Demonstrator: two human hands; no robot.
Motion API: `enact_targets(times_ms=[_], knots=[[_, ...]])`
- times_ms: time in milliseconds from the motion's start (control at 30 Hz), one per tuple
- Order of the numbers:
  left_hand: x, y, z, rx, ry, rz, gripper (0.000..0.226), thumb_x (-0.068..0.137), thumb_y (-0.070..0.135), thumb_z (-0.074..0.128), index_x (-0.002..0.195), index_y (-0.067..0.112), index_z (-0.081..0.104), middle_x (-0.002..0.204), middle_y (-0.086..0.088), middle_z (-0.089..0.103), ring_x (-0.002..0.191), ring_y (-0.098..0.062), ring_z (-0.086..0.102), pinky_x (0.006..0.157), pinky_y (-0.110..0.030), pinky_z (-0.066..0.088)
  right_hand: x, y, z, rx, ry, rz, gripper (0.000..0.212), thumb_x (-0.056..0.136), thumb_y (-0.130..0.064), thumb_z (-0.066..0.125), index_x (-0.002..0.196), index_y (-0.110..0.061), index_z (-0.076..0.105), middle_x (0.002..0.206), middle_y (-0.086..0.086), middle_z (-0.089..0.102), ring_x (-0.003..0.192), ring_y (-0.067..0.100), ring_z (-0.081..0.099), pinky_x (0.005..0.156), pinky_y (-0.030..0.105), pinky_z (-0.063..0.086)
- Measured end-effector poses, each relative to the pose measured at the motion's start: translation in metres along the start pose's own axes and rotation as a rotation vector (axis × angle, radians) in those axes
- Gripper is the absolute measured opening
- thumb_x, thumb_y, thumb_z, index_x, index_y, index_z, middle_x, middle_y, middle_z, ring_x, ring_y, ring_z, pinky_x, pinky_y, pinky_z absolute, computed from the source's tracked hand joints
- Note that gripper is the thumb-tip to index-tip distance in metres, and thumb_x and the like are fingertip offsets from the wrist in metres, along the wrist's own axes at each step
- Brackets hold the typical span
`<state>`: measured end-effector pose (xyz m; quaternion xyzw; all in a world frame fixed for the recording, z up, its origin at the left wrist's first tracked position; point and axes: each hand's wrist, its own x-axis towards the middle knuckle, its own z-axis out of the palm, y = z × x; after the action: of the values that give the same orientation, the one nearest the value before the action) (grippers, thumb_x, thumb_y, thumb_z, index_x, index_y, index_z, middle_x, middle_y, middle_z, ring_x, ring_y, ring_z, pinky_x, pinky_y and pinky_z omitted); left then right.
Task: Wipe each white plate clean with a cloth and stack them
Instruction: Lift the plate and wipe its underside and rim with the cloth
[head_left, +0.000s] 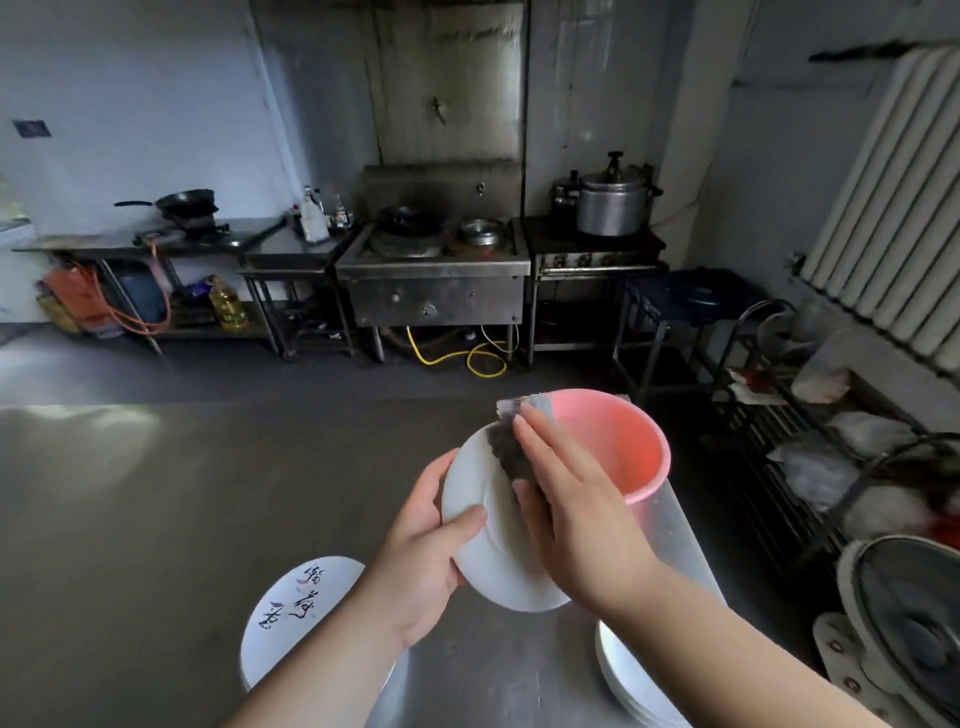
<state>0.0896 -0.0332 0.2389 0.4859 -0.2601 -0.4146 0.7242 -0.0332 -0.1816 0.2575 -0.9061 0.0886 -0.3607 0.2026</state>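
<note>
My left hand (426, 551) grips a white plate (488, 561) by its left rim and holds it tilted above the steel table. A dark grey cloth (511, 447) lies against the plate's upper face, and my right hand (576, 509) presses it there with straight fingers. Part of the cloth sticks out past the plate's top edge. A white plate with painted characters (291, 618) tops a stack at the lower left. Another stack of white plates (628, 680) sits at the lower right, partly hidden by my right forearm.
A pink plastic basin (623, 441) stands on the steel table (493, 670) just behind the held plate. A wire rack (810, 467) with bags and a fan (904, 634) stand to the right. Stoves and pots line the far wall across the grey floor.
</note>
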Motion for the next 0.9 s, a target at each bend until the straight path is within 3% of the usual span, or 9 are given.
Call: enact_targets(times_ms=[133,267,333,500,600,700,900], knots=[[0.0,0.004,0.003,-0.042,0.003,0.042,0.057,0.094,0.011,0.067,0.146,0.03,0.055,0.146,-0.009,0.064,0.135,-0.031,0.061,0.095,-0.037,0.059,-0.026,-0.013,0.011,-0.08,-0.154,-0.095,0.064,0.111,-0.039,0.04,0.163,-0.004,0.027,0.175,0.005,0.013,0.162,0.031,0.01,0.13,0.048,0.018],[-0.001,0.004,-0.001,-0.082,0.061,0.032,0.056,0.095,0.011,0.063,0.146,0.033,0.054,0.145,-0.009,0.064,0.133,-0.032,0.062,0.091,-0.04,0.06,-0.065,-0.014,0.016,-0.113,-0.2,-0.173,0.076,0.107,-0.053,0.046,0.165,-0.007,0.025,0.175,0.005,0.015,0.162,0.036,0.01,0.124,0.053,0.032],[-0.003,0.003,0.0,-0.079,0.063,0.018,0.055,0.095,0.012,0.064,0.144,0.036,0.055,0.145,-0.007,0.065,0.132,-0.031,0.063,0.09,-0.043,0.06,-0.063,-0.01,0.011,-0.172,-0.24,-0.187,0.08,0.106,-0.058,0.044,0.165,-0.008,0.024,0.176,0.003,0.014,0.162,0.033,0.009,0.124,0.055,0.032],[-0.007,0.003,0.011,-0.038,0.006,0.012,0.053,0.097,0.016,0.066,0.144,0.04,0.056,0.144,-0.005,0.066,0.129,-0.029,0.065,0.087,-0.04,0.06,-0.024,-0.004,-0.003,-0.258,-0.278,-0.07,0.087,0.105,-0.065,0.036,0.167,-0.011,0.011,0.177,-0.001,-0.004,0.163,0.03,-0.004,0.13,0.055,0.011],[-0.002,0.009,0.013,-0.089,0.037,0.068,0.055,0.097,0.012,0.062,0.148,0.031,0.052,0.144,-0.01,0.065,0.132,-0.032,0.063,0.094,-0.042,0.06,-0.037,-0.014,0.005,-0.23,-0.233,-0.144,0.09,0.104,-0.069,0.035,0.167,-0.01,0.014,0.177,0.003,0.004,0.162,0.034,0.004,0.13,0.052,0.014],[-0.002,0.014,0.008,-0.107,0.068,0.075,0.056,0.096,0.012,0.061,0.147,0.031,0.052,0.141,-0.011,0.067,0.13,-0.033,0.065,0.088,-0.044,0.061,-0.059,-0.021,0.008,-0.291,-0.233,-0.227,0.089,0.103,-0.07,0.038,0.168,-0.012,0.017,0.176,0.003,0.011,0.162,0.034,0.008,0.129,0.053,0.021],[-0.014,0.011,0.007,-0.111,0.009,0.058,0.055,0.098,0.013,0.062,0.148,0.035,0.054,0.148,-0.008,0.062,0.133,-0.033,0.062,0.091,-0.047,0.059,-0.022,-0.009,-0.019,-0.4,-0.21,-0.054,0.083,0.105,-0.067,0.032,0.167,-0.013,0.017,0.176,0.0,0.007,0.162,0.033,0.002,0.129,0.057,0.015]])
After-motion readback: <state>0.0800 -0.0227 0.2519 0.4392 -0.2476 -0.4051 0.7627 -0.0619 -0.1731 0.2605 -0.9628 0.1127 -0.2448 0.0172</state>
